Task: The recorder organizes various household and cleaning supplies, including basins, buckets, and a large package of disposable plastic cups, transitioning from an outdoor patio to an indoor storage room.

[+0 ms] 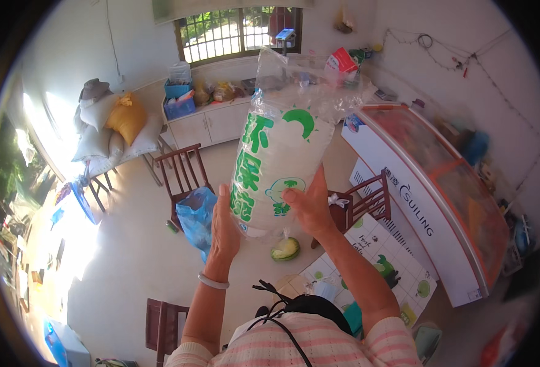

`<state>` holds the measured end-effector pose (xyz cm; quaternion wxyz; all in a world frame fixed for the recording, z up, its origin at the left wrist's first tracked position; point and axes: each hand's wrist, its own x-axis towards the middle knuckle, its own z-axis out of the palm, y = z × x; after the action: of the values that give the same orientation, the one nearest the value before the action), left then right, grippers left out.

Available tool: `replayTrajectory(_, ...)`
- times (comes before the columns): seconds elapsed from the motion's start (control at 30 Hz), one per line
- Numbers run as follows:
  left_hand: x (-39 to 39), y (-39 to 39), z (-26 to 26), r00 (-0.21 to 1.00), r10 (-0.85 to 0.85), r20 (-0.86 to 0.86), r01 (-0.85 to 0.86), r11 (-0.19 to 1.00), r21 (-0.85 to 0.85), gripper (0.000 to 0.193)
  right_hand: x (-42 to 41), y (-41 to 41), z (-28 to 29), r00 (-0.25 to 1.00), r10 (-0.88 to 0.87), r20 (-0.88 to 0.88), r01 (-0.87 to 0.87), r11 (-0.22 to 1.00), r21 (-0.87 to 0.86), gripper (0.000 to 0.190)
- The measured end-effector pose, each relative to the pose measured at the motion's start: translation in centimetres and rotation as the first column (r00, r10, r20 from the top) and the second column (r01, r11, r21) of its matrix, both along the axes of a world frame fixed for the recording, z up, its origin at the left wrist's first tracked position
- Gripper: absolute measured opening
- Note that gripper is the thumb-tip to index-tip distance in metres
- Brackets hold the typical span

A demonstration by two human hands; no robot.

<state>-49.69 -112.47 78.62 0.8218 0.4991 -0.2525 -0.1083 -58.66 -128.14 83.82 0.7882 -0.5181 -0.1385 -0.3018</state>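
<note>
A tall, clear plastic pack (279, 160) with whitish contents and green printing is held up in front of me. Its loose, crinkled top (274, 75) reaches towards the window. My left hand (226, 225) presses against the pack's lower left side, fingers mostly hidden. On the lower right, my right hand (313, 204) grips it with the thumb across the printed front. I cannot tell exactly what is inside. Below the pack, a cut piece of green-rinded melon or similar produce (285, 249) is visible.
A wooden chair (185, 183) with a blue plastic bag (196, 211) stands left; another chair (371, 197) is right. A patterned table (371, 270) and a long chest freezer (416, 202) lie to the right. Filled sacks (127, 121) rest on a table left, near a low cabinet (205, 126).
</note>
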Motion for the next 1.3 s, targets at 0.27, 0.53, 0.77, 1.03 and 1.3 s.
replayTrajectory(0.27, 0.7, 1.2, 3.6, 0.896, -0.041, 0.442, -0.055, 0.978, 0.202, 0.104, -0.4, -0.2, -0.8, 0.995, -0.079, 0.055, 0.090, 0.966, -0.243, 0.110)
replayTrajectory(0.53, -1.8, 2.7, 4.7, 0.821, -0.148, 0.552, -0.068, 0.934, 0.352, 0.127, -2.1, -1.1, -3.3, 0.945, -0.115, -0.306, -0.103, 0.784, -0.612, 0.116)
replayTrajectory(0.77, -1.6, 4.1, 3.6, 0.673, -0.046, 0.738, -0.297, 0.897, 0.327, 0.118, -2.8, -1.9, -4.8, 0.944, -0.329, 0.029, 0.152, 0.357, -0.922, 0.100)
replayTrajectory(1.03, -1.7, 5.1, 1.6, 0.660, 0.025, 0.751, -0.296, 0.927, 0.230, 0.115, -3.3, -2.9, -6.4, 0.953, -0.301, -0.041, 0.178, 0.662, -0.728, 0.081)
replayTrajectory(1.3, 1.6, 6.8, 3.0, 0.710, -0.102, 0.697, -0.217, 0.909, 0.355, 0.102, -5.5, -4.3, -0.4, 0.832, 0.149, -0.534, -0.174, 0.985, 0.003, 0.065)
